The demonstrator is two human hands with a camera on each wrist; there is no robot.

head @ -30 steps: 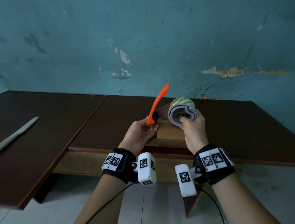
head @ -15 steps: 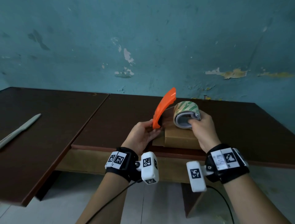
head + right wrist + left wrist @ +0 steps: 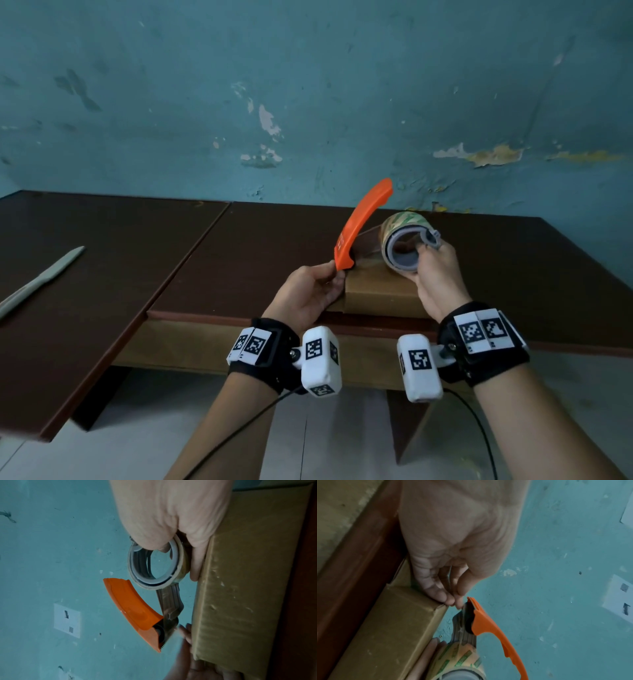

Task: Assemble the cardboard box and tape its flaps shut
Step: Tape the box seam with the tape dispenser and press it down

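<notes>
Cardboard box (image 3: 380,294) sits at the table (image 3: 513,267) near edge, under both hands. Right hand (image 3: 436,274) grips the tape roll (image 3: 404,245), fingers hooked through its core; left hand (image 3: 308,291) pinches the tape's free end by the orange cutter (image 3: 359,222). Best to keep the strip taut and press that end onto the box corner. Compared with a second ago, roll and cutter stand farther apart, with more tape drawn out.

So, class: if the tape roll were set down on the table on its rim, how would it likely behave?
The tape roll is round with a hollow core, so it would probably roll. The orange cutter sticks out from it, likely stopping or tipping it. It looks light: the right hand holds it by its fingers alone.
</notes>
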